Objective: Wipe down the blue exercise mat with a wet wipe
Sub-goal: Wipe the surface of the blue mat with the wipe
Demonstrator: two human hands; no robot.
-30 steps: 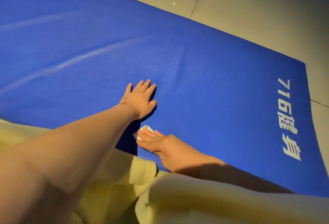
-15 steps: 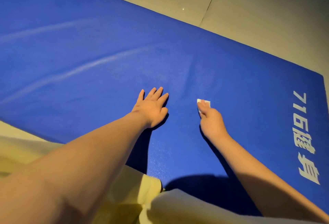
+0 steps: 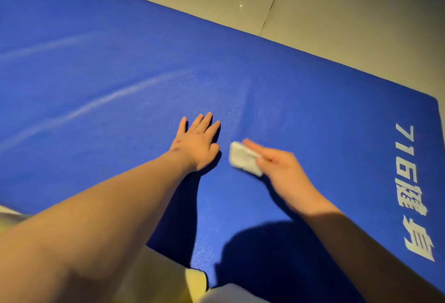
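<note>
The blue exercise mat point(image 3: 313, 110) lies flat on the floor and fills most of the view, with white lettering along its right end. My left hand point(image 3: 196, 143) rests flat on the mat with its fingers spread. Just to its right, my right hand point(image 3: 281, 170) holds a folded white wet wipe point(image 3: 243, 158) against its fingers, low over the mat. The hand and wipe are motion-blurred. I cannot tell whether the wipe touches the mat. A faint damp streak runs up the mat beyond the wipe.
Grey floor tiles point(image 3: 337, 13) lie beyond the mat's far edge. My knees in pale yellow trousers point(image 3: 154, 278) sit at the mat's near edge. Pale streaks cross the mat's left part point(image 3: 96, 105).
My right hand went from near my knee out up the mat with the wipe, then came back toward me, beside my left hand. My left hand stayed planted.
</note>
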